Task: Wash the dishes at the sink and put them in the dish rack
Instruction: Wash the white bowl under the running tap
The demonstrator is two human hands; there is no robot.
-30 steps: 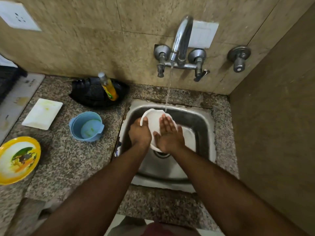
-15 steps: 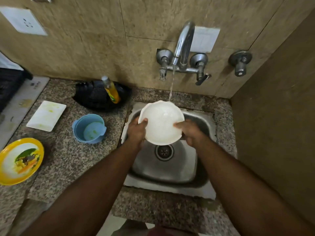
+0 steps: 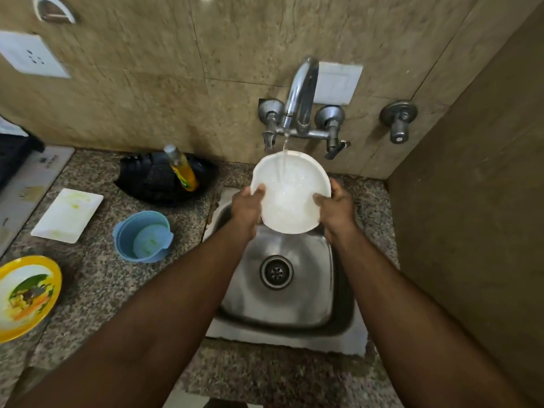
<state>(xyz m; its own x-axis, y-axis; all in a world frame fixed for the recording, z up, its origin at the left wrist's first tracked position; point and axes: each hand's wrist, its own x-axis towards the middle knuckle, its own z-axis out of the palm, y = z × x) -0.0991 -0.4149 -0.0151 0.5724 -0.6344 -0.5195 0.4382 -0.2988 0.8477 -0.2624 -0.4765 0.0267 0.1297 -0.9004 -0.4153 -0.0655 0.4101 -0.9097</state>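
Left hand (image 3: 246, 208): I see it clamped on the left rim of the white bowl (image 3: 290, 192), thumb over the edge.
Right hand (image 3: 335, 208): gripping the bowl's right rim, thumb inside the lip.
White bowl: held up over the back of the sink, tilted so its inside faces me, directly under the spout.
Water: a thin stream from the tap (image 3: 300, 98) lands in the bowl's upper part.
Sink (image 3: 294, 307): steel basin set in the counter, drain (image 3: 276, 272) uncovered below the bowl.
Counter (image 3: 97, 278): speckled granite; I count a blue cup (image 3: 142, 241), a white rectangular tray (image 3: 67, 214) and a yellow-rimmed plate (image 3: 26, 295) with food scraps, all left of the sink.
Back corner: a black dish rack (image 3: 164, 179) against the wall, with an orange soap bottle (image 3: 181, 169) leaning in it.
Walls: beige stone tiles; a socket plate (image 3: 31, 55) at upper left, a separate valve (image 3: 398, 120) right of the tap.
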